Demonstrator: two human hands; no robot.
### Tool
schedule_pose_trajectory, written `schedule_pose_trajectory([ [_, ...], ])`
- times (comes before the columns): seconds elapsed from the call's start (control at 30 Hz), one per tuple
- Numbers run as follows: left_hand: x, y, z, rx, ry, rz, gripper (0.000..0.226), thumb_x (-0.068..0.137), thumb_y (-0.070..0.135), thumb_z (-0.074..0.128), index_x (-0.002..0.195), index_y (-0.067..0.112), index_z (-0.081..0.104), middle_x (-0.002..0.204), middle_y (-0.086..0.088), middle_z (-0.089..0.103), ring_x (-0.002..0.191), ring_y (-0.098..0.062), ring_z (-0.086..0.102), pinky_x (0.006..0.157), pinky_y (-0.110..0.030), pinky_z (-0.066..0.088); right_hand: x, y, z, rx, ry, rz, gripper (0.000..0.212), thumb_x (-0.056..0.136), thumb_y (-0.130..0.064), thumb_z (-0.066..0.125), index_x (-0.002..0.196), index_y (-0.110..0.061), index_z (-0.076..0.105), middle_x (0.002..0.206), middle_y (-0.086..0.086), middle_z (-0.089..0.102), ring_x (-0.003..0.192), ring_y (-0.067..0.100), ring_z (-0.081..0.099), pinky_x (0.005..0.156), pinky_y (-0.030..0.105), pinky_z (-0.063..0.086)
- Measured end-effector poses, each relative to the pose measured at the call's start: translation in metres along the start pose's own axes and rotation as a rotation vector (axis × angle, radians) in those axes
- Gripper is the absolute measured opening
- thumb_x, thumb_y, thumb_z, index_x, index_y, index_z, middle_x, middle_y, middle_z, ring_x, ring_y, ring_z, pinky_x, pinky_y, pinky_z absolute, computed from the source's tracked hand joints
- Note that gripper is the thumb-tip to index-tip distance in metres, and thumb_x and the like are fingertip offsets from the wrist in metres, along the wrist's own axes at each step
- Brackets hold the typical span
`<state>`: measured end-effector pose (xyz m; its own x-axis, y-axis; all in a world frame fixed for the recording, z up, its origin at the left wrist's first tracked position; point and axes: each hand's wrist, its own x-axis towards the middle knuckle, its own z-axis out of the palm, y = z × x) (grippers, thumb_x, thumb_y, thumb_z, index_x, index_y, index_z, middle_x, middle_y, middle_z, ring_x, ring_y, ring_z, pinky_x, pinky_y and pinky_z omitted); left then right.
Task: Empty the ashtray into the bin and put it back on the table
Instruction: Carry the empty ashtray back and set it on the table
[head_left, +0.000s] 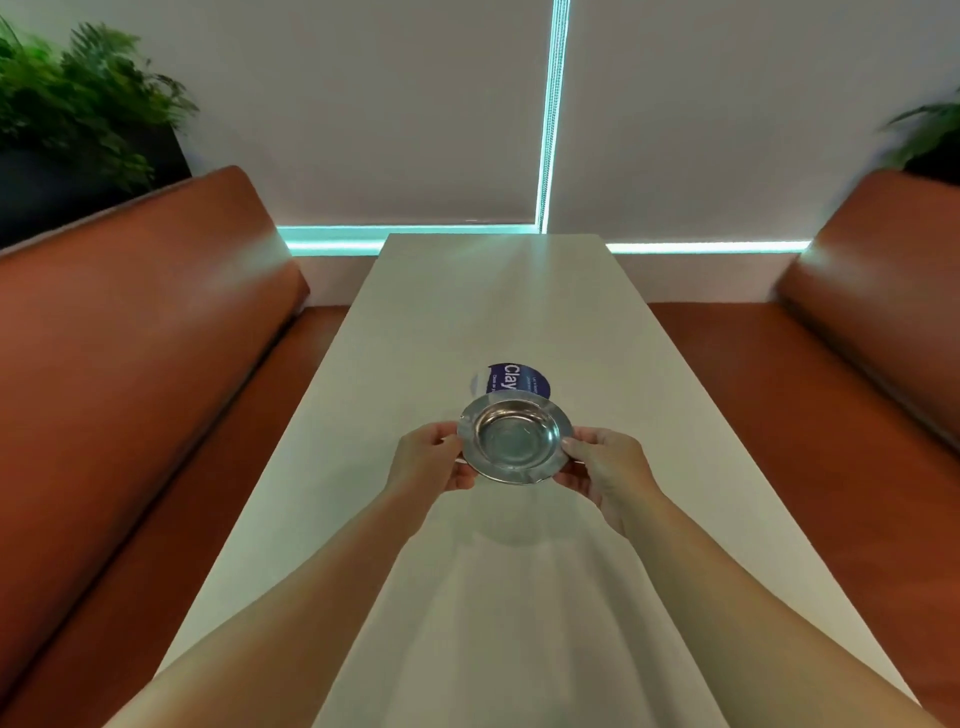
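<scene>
A round shiny metal ashtray (515, 439) hangs a little above the long white table (467, 312), over its middle. Its bowl looks bare. My left hand (434, 462) grips the rim on the left side and my right hand (605, 467) grips the rim on the right. A faint shadow of the ashtray lies on the tabletop just below it. No bin is in view.
A round blue sticker (511, 379) with white lettering lies on the table just beyond the ashtray. Brown leather benches (135, 338) (878, 322) flank the table. Potted plants (78, 98) stand behind the bench backs. A blind-covered window closes the far end.
</scene>
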<state>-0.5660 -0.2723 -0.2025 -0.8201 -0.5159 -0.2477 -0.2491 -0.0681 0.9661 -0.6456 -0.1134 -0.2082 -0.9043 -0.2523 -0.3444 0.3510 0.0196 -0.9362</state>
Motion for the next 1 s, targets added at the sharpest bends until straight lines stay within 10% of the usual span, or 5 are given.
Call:
schedule_pose_trajectory([
  [0.63,0.164,-0.019,0.036,0.089,0.078,-0.012,0.033,0.086,0.000,0.040,0.071,0.017,0.064,0.043,0.001,0.062,0.028,-0.008,0.053,0.051,-0.028,0.048,0.165,0.003,0.013,-0.252,0.075,-0.048,0.022,0.083,-0.005,0.059,0.061,-0.011,0.060,0.049,0.009,0.052,0.020,0.007,0.042,0.031,0.021,0.044],
  [1.0,0.176,-0.025,0.036,0.131,0.074,-0.030,0.027,0.088,0.002,0.042,0.101,0.007,0.065,0.057,-0.008,0.056,0.030,-0.007,0.051,0.042,-0.020,0.053,0.175,0.007,0.016,-0.310,0.088,-0.059,0.027,0.080,0.004,0.053,0.058,-0.009,0.061,0.052,0.013,0.054,0.037,0.017,0.046,0.042,0.029,0.045],
])
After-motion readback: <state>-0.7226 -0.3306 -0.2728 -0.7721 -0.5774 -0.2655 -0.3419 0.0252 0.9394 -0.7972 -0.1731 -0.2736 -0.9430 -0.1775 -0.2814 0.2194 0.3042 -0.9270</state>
